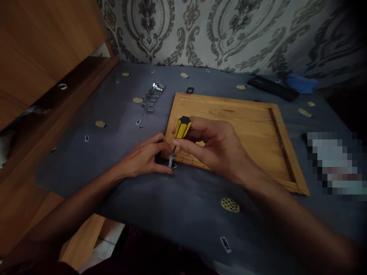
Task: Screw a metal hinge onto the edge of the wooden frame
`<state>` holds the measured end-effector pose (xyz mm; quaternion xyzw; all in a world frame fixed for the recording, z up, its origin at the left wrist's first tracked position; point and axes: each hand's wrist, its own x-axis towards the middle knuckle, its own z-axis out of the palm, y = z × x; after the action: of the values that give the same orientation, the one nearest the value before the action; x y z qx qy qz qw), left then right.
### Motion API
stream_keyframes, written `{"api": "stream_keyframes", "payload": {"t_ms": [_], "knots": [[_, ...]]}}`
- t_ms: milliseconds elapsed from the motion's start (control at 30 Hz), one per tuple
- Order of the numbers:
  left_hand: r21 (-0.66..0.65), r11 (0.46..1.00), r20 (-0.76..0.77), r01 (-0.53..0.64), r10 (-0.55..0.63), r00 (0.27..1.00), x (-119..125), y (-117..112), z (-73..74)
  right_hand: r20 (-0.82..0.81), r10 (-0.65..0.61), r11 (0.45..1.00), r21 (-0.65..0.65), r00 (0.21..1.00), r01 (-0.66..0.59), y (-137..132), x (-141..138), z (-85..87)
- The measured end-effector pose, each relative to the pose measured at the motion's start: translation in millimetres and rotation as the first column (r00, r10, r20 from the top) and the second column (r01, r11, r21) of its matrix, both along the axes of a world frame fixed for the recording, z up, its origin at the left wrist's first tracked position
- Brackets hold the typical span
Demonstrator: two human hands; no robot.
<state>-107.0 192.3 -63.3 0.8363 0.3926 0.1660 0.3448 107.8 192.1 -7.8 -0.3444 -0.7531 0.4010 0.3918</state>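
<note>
My right hand (212,143) grips a screwdriver (182,128) with a yellow and black handle, its shaft pointing down. The tip meets a small metal fitting (171,160) at the near left corner of a framed wooden panel (237,122). Around that fitting curve the thumb and fingers of my left hand (149,154), steadying it. Its exact kind is hard to make out. A row of small dark holes or screws runs along the panel's near edge. Further back lie several loose metal fittings (155,91) and a few small screws (141,126).
The dark patterned cloth (183,217) covers the work surface. A black case (272,88) and a blue cloth (301,83) lie at the back right. On the right is a pixelated object (335,164). Wooden furniture (46,49) stands on the left, and a patterned backing (189,30) rises behind.
</note>
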Motion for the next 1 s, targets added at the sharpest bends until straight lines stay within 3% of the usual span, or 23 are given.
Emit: {"api": "stream_keyframes", "payload": {"t_ms": [167, 433, 567, 733, 1000], "knots": [[0.006, 1.000, 0.020, 0.012, -0.012, 1.000, 0, 0, -1.9, 0.011, -0.134, 0.977, 0.166, 0.991, 0.130, -2, -3, -8.6], [0.023, 1.000, 0.015, 0.008, -0.009, 1.000, -1, 1, -3.4, 0.036, -0.117, 0.975, 0.195, 0.992, 0.108, -2, -2, -8.1], [0.037, 0.999, -0.006, 0.005, -0.005, 1.000, 0, 1, -2.7, 0.034, -0.187, 0.958, 0.228, 0.982, 0.175, -1, -5, -11.4], [0.016, 1.000, 0.009, 0.000, -0.001, 1.000, 1, 1, -2.0, 0.021, -0.225, 0.962, 0.165, 0.974, 0.219, -3, -8, -15.7], [-0.033, 0.999, 0.048, -0.001, 0.003, 0.999, 1, 0, 1.8, -0.044, -0.083, 0.996, -0.020, 0.996, 0.082, -4, 6, -1.9]]}}
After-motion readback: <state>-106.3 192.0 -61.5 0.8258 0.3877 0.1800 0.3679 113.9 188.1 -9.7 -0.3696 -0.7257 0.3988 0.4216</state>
